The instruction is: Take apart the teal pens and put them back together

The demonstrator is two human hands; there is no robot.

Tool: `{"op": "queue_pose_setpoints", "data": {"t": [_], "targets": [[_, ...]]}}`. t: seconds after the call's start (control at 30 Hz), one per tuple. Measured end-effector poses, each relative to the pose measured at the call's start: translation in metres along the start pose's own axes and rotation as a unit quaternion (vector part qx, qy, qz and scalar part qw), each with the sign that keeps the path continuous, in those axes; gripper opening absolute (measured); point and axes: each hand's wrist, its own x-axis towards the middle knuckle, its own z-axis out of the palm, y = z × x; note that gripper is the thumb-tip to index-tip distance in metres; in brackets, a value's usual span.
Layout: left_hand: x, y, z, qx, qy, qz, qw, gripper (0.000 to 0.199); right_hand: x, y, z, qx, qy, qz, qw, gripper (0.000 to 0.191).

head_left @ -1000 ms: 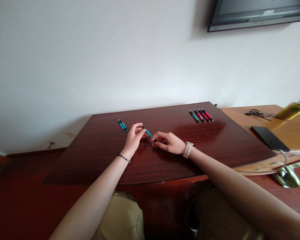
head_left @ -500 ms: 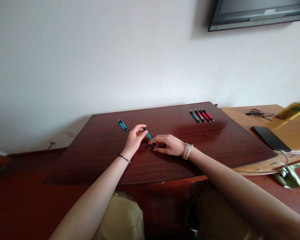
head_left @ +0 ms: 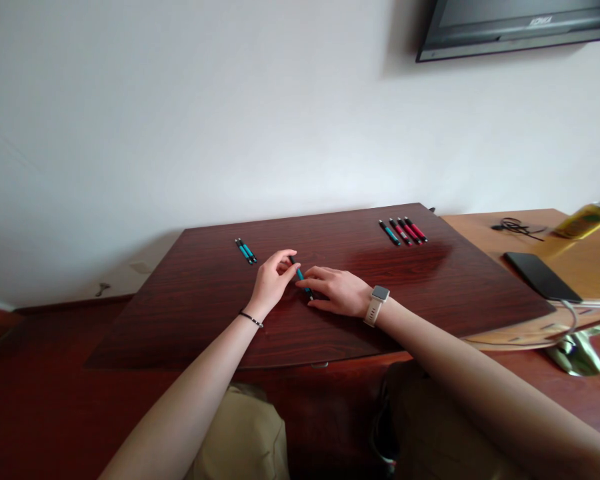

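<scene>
A teal pen (head_left: 301, 274) with black ends slants between my two hands, low over the dark wooden table (head_left: 220, 320). My left hand (head_left: 271, 281) pinches its upper part between thumb and fingers. Around its lower end are the thumb and fingers of my right hand (head_left: 341, 292), closed on the pen with the knuckles up. To the left of my hands lie two teal pens (head_left: 246, 251) side by side. At the far right of the table, another teal pen (head_left: 389, 233) rests beside several pink pens (head_left: 409, 231) in a row.
A lighter wooden desk (head_left: 480, 233) adjoins on the right, with a black phone (head_left: 541, 276), a coiled black cable (head_left: 517, 228) and a yellow can (head_left: 586, 221). A screen (head_left: 520, 33) hangs on the wall above. My knees are under the table's front edge.
My right hand has turned slightly, its back more upward and the watch face now showing. The pen and my left fingers have shifted a little to the right.
</scene>
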Motion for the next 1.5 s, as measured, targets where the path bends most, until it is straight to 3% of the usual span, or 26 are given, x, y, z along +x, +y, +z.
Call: {"op": "queue_pose_setpoints", "data": {"t": [0.23,0.37,0.53,0.7,0.97,1.1,1.27,1.5], "targets": [[-0.002,0.002,0.001,-0.023,-0.007,-0.012,1.000,0.046,0.000,0.003,-0.005,-0.004,0.004,0.000,1.000,0.044],[-0.002,-0.003,0.001,-0.018,-0.003,-0.018,1.000,0.044,-0.007,0.017,-0.012,0.007,0.031,0.032,0.999,0.041],[-0.004,-0.010,0.001,-0.023,-0.013,-0.019,0.999,0.042,-0.023,0.058,-0.024,0.053,0.114,0.122,0.984,0.041],[-0.005,-0.009,0.001,-0.026,-0.023,-0.018,0.999,0.041,-0.054,0.106,-0.039,0.084,0.200,0.227,0.949,0.045],[-0.007,-0.006,-0.001,-0.021,-0.050,-0.020,0.998,0.032,-0.109,0.158,-0.054,-0.021,0.219,0.346,0.912,0.039],[-0.008,-0.008,-0.002,-0.013,-0.060,-0.013,0.998,0.029,-0.119,0.165,-0.055,-0.087,0.227,0.365,0.899,0.028],[-0.009,-0.009,-0.004,-0.003,-0.064,-0.002,0.998,0.030,-0.115,0.157,-0.058,-0.146,0.247,0.386,0.877,0.030],[-0.009,-0.006,-0.003,0.004,-0.070,0.003,0.998,0.027,-0.103,0.154,-0.047,-0.212,0.169,0.411,0.870,0.031]]}}
